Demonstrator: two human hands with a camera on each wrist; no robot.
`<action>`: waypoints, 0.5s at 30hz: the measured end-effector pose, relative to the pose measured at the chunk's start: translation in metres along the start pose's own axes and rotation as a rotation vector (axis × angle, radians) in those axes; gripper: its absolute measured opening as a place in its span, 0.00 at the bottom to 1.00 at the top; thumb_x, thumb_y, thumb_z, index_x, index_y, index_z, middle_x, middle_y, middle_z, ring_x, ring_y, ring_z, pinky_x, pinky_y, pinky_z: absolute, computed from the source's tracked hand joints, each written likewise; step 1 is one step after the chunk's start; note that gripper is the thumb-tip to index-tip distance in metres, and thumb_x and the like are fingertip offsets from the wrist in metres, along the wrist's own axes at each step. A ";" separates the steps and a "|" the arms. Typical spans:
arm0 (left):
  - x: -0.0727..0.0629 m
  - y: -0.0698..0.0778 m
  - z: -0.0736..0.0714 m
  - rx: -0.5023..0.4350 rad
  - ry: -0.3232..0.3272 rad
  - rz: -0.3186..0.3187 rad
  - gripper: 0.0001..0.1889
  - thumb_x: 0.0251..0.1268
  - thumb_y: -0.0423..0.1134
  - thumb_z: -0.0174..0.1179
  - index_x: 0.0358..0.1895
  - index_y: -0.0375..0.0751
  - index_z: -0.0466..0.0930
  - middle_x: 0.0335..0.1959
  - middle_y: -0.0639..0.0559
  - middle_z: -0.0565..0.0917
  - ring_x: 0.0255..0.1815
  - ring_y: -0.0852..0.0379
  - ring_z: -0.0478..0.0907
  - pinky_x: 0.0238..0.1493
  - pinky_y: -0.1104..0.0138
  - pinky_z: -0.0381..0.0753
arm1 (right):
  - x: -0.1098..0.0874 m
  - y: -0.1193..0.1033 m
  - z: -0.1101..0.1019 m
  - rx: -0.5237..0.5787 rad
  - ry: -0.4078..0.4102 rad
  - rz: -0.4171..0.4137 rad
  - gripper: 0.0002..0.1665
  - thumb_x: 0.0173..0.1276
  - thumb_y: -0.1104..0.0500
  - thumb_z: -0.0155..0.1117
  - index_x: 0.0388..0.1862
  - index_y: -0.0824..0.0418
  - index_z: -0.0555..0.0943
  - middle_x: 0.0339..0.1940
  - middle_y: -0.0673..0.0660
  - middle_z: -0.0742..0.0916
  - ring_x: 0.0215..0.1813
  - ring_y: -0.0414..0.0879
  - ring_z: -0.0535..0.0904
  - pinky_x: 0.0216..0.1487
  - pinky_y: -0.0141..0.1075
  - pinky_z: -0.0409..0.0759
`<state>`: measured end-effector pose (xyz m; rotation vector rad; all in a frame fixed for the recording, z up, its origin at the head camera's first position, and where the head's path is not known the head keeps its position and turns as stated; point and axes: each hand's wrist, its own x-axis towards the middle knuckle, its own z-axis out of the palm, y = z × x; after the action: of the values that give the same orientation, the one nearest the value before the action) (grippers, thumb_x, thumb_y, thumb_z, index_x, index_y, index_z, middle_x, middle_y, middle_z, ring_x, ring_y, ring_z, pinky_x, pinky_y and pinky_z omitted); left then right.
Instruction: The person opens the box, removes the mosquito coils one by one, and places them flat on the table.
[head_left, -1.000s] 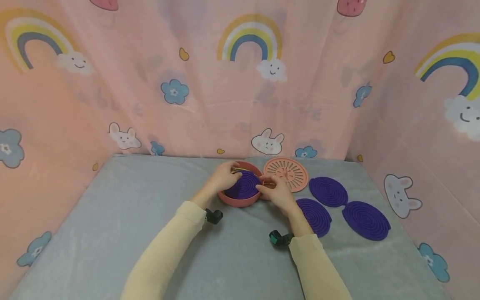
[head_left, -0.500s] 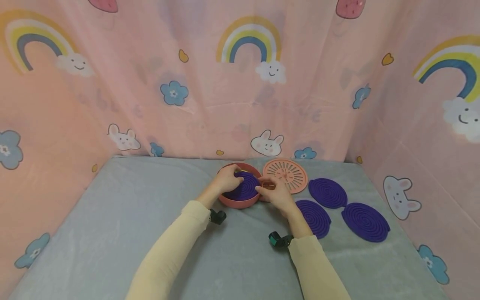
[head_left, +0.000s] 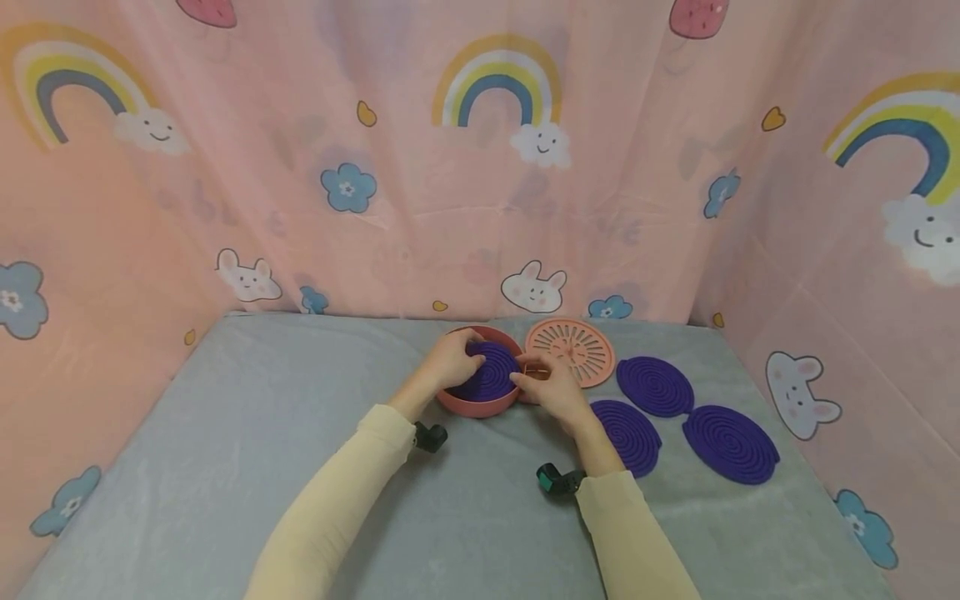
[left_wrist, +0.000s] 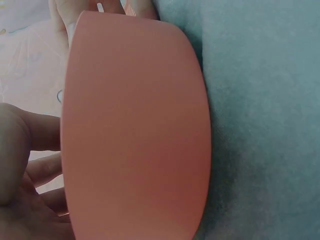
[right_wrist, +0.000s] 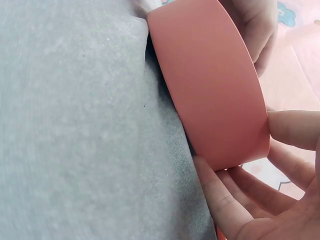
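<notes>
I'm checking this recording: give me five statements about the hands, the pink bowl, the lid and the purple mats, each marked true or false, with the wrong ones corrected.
1. The right hand has its fingers on the pink bowl. True.
2. A purple spiral mat shows inside the pink bowl. True.
3. The slotted pink lid covers the bowl. False: it is off, lying to the right of the open bowl.
4. The loose purple mats lie to the left of the bowl. False: all three lie to its right.
5. The left hand lies flat on the gray cloth. False: it reaches over the bowl's rim.
</notes>
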<state>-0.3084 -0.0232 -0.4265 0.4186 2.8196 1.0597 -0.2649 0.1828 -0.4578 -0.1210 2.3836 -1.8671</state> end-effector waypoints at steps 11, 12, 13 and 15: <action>-0.007 0.004 0.000 0.066 -0.048 0.018 0.20 0.74 0.39 0.59 0.65 0.37 0.77 0.63 0.40 0.80 0.66 0.45 0.75 0.68 0.50 0.74 | 0.000 -0.001 -0.001 0.004 -0.006 0.008 0.25 0.72 0.62 0.67 0.66 0.65 0.76 0.64 0.68 0.78 0.61 0.60 0.79 0.50 0.44 0.87; -0.007 0.004 0.000 0.070 -0.046 0.023 0.20 0.74 0.39 0.59 0.65 0.37 0.77 0.63 0.40 0.80 0.67 0.45 0.75 0.68 0.50 0.74 | 0.001 0.000 -0.001 0.007 -0.008 0.008 0.25 0.72 0.62 0.67 0.66 0.65 0.76 0.64 0.68 0.77 0.61 0.61 0.79 0.50 0.44 0.87; -0.007 0.003 0.000 0.072 -0.044 0.026 0.20 0.74 0.39 0.59 0.65 0.37 0.77 0.63 0.40 0.80 0.67 0.45 0.75 0.68 0.51 0.74 | 0.001 0.000 -0.001 0.009 -0.010 0.008 0.26 0.72 0.62 0.67 0.66 0.65 0.76 0.64 0.69 0.77 0.61 0.61 0.79 0.50 0.45 0.87; -0.007 0.003 0.000 0.068 -0.037 0.031 0.20 0.74 0.38 0.59 0.65 0.37 0.77 0.64 0.40 0.80 0.67 0.45 0.75 0.68 0.51 0.73 | 0.001 0.000 -0.001 0.013 -0.016 0.008 0.26 0.72 0.61 0.67 0.67 0.65 0.75 0.65 0.69 0.77 0.61 0.61 0.79 0.51 0.45 0.87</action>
<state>-0.3014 -0.0233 -0.4246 0.4852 2.8317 0.9532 -0.2657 0.1838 -0.4580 -0.1247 2.3576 -1.8710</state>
